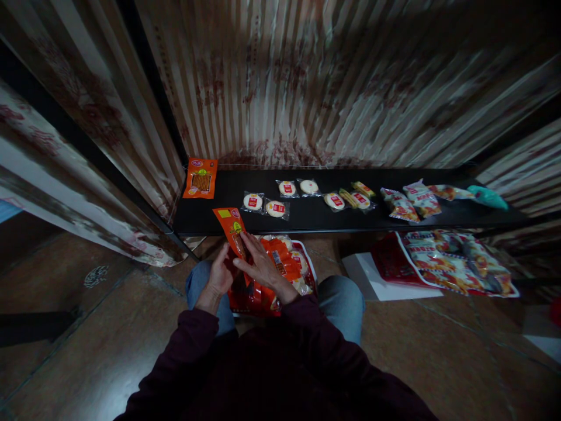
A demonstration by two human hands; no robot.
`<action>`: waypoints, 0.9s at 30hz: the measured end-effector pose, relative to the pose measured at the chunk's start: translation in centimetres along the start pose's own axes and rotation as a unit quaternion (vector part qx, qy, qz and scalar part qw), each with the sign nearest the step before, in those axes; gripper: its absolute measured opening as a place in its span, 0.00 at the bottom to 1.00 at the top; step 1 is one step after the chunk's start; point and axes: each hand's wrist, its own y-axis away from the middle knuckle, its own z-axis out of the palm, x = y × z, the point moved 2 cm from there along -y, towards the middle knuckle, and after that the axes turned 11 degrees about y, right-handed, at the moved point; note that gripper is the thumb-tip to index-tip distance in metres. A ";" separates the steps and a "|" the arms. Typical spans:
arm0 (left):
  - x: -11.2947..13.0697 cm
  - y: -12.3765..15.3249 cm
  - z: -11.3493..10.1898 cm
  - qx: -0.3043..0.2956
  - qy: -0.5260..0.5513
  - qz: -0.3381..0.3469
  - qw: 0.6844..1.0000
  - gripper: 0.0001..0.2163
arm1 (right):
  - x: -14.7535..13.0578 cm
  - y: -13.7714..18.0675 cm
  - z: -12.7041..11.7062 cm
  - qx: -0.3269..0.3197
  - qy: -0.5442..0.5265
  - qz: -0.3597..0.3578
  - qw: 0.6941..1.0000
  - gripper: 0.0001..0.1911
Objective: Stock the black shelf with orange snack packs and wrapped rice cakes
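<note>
An orange snack packet (231, 227) stands tilted between my two hands, just in front of the shelf edge. My left hand (220, 273) grips its lower left side, the fingers partly hidden behind it. On the other side, my right hand (263, 263) holds it with fingers laid over its lower part and the thumb stretched toward my left hand. Below them, between my knees, sits a red bag (291, 280) with more orange packets and white round crackers inside. A similar orange packet (201, 178) lies on the left end of the shelf.
On the black shelf (210, 219) lie several wrapped round crackers (276, 209), small yellow packets (363, 189), white-and-red snack bags (421, 199) and a teal packet (488, 197). A filled tray-like bag (456, 260) rests at lower right by a white box (385, 280). Curtains hang behind and beside.
</note>
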 end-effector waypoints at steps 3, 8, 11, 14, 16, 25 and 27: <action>0.0 0.0 0.1 0.004 -0.011 0.000 1.000 0.16 | -0.1 -0.3 -0.1 -0.010 0.000 0.004 1.000 0.43; -0.1 0.0 0.1 0.014 -0.029 -0.010 0.999 0.19 | -1.2 -1.1 -0.5 -0.032 -0.005 0.002 0.999 0.46; 0.4 -0.1 0.0 0.024 -0.037 0.016 0.999 0.14 | -2.1 -1.4 -0.6 -0.038 -0.036 -0.006 0.999 0.45; 1.1 -0.1 0.5 0.009 -0.051 0.054 0.997 0.14 | -2.7 -1.6 -0.7 -0.041 -0.082 -0.014 0.996 0.43; 1.4 0.0 1.0 -0.009 -0.060 0.059 0.996 0.17 | -3.0 -1.6 -0.9 -0.035 -0.110 -0.015 0.993 0.41; 2.0 -0.6 1.3 -0.002 -0.195 0.169 0.966 0.18 | -2.5 -2.1 -0.6 -0.008 -0.254 0.027 0.967 0.28; 2.2 -0.8 1.4 0.011 -0.226 0.199 0.954 0.18 | -2.0 -2.3 0.1 -0.005 -0.295 0.052 0.954 0.29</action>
